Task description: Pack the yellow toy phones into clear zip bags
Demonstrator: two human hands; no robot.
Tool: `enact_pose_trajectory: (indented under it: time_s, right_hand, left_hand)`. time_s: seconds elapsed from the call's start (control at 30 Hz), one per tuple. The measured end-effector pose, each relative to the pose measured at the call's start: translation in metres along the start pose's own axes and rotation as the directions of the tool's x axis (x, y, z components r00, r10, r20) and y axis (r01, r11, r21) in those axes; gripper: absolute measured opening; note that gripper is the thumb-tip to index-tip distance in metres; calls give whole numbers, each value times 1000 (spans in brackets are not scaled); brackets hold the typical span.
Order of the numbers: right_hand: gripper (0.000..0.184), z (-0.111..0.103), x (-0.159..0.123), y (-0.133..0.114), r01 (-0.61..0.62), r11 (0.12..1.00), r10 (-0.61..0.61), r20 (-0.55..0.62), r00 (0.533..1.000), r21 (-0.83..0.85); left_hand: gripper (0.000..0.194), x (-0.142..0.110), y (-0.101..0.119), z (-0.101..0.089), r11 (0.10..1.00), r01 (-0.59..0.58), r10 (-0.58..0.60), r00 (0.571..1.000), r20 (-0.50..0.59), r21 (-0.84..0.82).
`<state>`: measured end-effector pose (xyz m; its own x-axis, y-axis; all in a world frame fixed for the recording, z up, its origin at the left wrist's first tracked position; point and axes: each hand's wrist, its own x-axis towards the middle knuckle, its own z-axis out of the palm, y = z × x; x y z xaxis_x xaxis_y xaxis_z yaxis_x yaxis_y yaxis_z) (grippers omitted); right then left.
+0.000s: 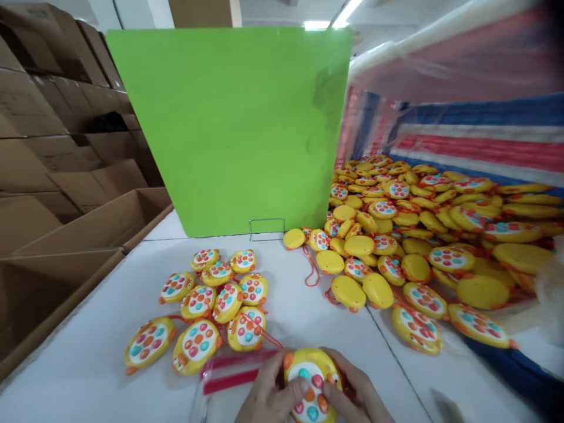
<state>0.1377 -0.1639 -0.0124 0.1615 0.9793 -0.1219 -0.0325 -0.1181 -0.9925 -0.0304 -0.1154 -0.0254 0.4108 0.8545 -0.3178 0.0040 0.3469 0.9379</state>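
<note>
Between my two hands I hold a yellow turtle-shaped toy (315,376), its white face with red, orange and teal buttons turned up. My left hand (275,390) grips its left side, thumb resting on the buttons. On the other side, my right hand (355,388) wraps round the edge, its thumb also on the button face. A clear plastic bag (233,382) with a pink-red strip lies on the table beneath and left of my left hand. Ahead to the left sit several similar toys (198,301), button side up, some with red cords.
A large heap of the same toys (396,235) covers the right side, many face down. An upright green board (238,129) stands at the back behind a small wire stand (267,229). Cardboard boxes (53,153) are stacked left; an open carton (57,288) adjoins the white table (88,352).
</note>
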Motion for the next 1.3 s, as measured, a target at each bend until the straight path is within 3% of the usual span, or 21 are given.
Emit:
enact_pose_trajectory:
  time_s: [0.1, 0.27, 0.4, 0.53, 0.63, 0.73, 0.8, 0.93, 1.0, 1.1, 1.2, 1.3]
  right_hand:
    - [39, 2, 2, 0, 11, 998, -8, 54, 999, -61]
    - [31, 10, 7, 12, 90, 994, -79, 152, 985, -68]
    - [30, 15, 0, 22, 70, 997, -68, 129, 989, -12]
    - [29, 19, -1, 14, 78, 991, -64, 134, 989, -109]
    - [24, 25, 6, 4, 139, 954, -81, 219, 972, -265]
    - [19, 29, 12, -1, 169, 934, -80, 275, 958, -315]
    - [23, 27, 13, -1, 162, 939, -95, 225, 970, -302]
    - [32, 10, 5, 8, 88, 957, -113, -75, 991, -276]
    - [34, 8, -2, 16, 51, 983, -60, -48, 997, -178]
    - [47, 18, -9, 30, 22, 996, -27, 57, 998, 81]
    - [57, 37, -8, 43, 69, 964, -80, 34, 996, 256]
    - [55, 47, -3, 54, 141, 952, -156, 36, 987, 271]
  left_hand:
    - [50, -5, 6, -3, 989, -41, 32, 997, 64, 142]
    - [55, -7, -5, -2, 919, -48, 96, 990, -105, 390]
    - [56, -12, -21, -1, 933, -54, 127, 975, -185, 356]
    - [57, -22, -18, 1, 965, -42, 116, 954, -276, 258]
    - [50, -20, -5, 2, 964, -36, 76, 987, -142, 265]
    - [34, -10, 3, 2, 961, -24, 37, 998, -42, 274]
    - [31, -7, 4, 3, 986, 12, 0, 997, -73, 166]
    - [42, -10, 3, 5, 974, 46, -95, 972, -213, -224]
    - [47, -12, 2, 7, 945, 58, -144, 957, -251, -321]
    - [48, -11, -6, 10, 918, 57, -148, 967, -206, -393]
    - [57, -9, -24, 10, 867, 47, -142, 977, -156, -497]
    - [68, -11, -42, 3, 859, 50, -170, 967, -191, -509]
